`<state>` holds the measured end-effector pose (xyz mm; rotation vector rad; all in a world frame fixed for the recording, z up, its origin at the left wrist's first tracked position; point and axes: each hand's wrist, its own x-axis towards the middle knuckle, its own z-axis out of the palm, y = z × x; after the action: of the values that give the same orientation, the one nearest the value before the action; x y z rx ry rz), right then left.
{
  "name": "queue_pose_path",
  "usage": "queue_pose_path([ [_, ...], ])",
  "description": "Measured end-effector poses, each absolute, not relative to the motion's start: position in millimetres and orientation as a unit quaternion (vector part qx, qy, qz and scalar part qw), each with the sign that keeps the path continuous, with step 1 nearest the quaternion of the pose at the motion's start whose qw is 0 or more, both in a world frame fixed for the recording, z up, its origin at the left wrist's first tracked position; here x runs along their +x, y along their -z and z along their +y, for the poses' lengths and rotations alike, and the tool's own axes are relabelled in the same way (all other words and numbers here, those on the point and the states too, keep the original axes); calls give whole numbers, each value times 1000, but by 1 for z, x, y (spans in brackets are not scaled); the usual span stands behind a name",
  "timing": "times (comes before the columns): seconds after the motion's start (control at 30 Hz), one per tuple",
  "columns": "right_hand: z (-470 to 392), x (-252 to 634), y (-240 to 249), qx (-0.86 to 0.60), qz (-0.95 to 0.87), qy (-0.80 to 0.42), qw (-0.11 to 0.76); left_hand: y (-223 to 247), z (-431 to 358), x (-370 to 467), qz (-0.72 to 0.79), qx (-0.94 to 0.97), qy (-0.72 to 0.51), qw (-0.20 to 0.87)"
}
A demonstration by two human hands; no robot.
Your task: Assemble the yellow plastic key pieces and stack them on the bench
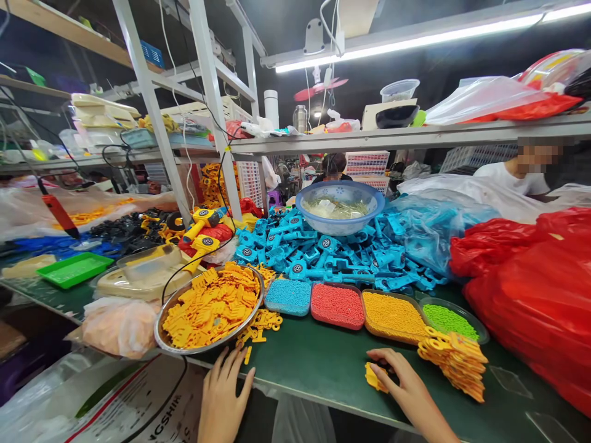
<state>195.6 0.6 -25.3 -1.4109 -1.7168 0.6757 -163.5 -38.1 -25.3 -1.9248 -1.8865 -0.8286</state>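
My left hand lies at the table's front edge with its fingers spread, holding nothing, just below a metal bowl heaped with yellow plastic parts. One small yellow piece lies by its fingertips. On the right, my right hand has its fingers curled round a yellow part on the green table. A stack of yellow parts leans just to the right of that hand. Behind, in a row, stand trays of blue beads, red beads, yellow beads and green beads.
Blue plastic parts are piled behind the trays, with a blue basin on them. Red bags bulge at the right. At the left are a green tray and a clear bag. A person is beyond the table.
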Motion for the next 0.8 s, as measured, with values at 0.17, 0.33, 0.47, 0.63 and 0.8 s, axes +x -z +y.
queue_pose_path([
  [0.17,1,197,27,-553,-676,-277,401,31,-49,-180,-610,-739,248,144],
  [0.33,0,196,24,-549,-680,-276,400,12,-46,-182,-606,-719,324,101],
  [0.47,0,195,22,-549,-678,-275,405,-10,-33,-145,-636,-622,456,24],
  [0.63,0,196,22,-549,-661,-280,429,-19,-18,-46,-531,-690,431,-239],
  [0.8,1,198,21,-542,-643,-296,453,-13,-3,25,-457,-754,345,-322],
])
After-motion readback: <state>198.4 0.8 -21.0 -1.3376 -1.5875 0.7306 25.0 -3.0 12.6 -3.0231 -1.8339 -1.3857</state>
